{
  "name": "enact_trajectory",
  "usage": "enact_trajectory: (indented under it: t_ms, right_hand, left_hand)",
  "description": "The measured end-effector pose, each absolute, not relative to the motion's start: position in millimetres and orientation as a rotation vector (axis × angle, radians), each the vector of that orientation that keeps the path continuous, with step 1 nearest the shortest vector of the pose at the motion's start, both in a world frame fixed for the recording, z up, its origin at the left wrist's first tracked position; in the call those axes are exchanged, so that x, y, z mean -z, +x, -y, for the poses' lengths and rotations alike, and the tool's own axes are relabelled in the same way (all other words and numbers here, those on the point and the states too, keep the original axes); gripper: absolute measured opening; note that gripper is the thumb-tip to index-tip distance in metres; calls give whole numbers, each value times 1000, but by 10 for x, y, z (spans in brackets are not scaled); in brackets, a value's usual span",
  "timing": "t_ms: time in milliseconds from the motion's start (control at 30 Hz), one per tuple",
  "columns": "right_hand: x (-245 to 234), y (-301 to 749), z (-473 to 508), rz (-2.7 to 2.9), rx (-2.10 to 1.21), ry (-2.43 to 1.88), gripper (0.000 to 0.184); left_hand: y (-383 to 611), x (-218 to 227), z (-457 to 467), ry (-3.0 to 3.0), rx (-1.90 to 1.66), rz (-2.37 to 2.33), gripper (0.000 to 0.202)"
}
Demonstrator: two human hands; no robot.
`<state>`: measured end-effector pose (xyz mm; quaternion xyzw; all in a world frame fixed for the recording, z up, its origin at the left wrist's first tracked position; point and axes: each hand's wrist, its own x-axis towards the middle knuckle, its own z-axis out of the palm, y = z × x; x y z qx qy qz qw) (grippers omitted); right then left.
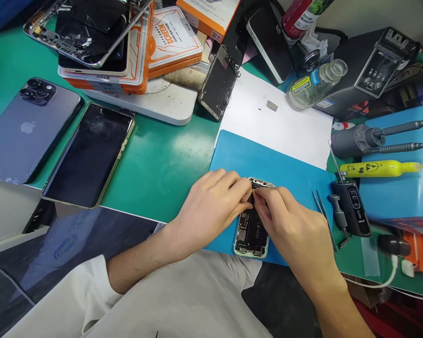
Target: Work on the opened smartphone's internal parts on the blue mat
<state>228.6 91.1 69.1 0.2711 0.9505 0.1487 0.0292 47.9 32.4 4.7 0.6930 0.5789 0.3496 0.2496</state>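
An opened smartphone (243,230) lies on the blue mat (268,157), its black battery and circuit board exposed. Over the phone's upper part, my left hand (215,206) has its thumb and fingers pinched together. My right hand (292,225) pinches right beside it, the fingertips of both hands almost meeting. Whatever is between the fingertips is too small or hidden to make out. Part of the phone's upper half is covered by the hands. To the right of my right hand, tweezers (320,206) rest at the mat's edge.
A detached screen (218,84) leans by white paper (282,126) holding a small metal plate (272,105). Around them are a glass jar (315,87), an electric screwdriver (352,209), a yellow tube (377,168), a purple phone (31,126), a black-screened phone (91,155) and stacked screen boxes (172,42).
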Motion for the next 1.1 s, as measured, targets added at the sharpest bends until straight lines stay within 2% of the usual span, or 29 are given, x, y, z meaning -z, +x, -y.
enact_trajectory:
  t_ms: [367, 467, 600, 700, 1000, 1100]
  right_hand:
    - [-659, 2310, -946, -2962, -526, 737, 8]
    - [-631, 2345, -968, -3038, -380, 899, 7]
    - [-625, 2396, -964, -3047, -23, 1284, 22]
    - [-629, 2426, -957, -3048, 70, 1313, 25]
    - [-548, 2412, -940, -3142, -291, 931, 30]
    - [-541, 2414, -926, -3154, -302, 936, 33]
  left_hand:
    - [481, -38, -320, 1887, -941, -1573, 16]
    - [474, -37, -323, 1889, -946, -1564, 17]
    - [470, -36, -320, 1882, -960, -1553, 18]
    - [471, -39, -315, 1871, -958, -1549, 18]
    - [485, -50, -320, 1837, -993, -1551, 20]
    - [491, -56, -322, 1837, -984, -1549, 19]
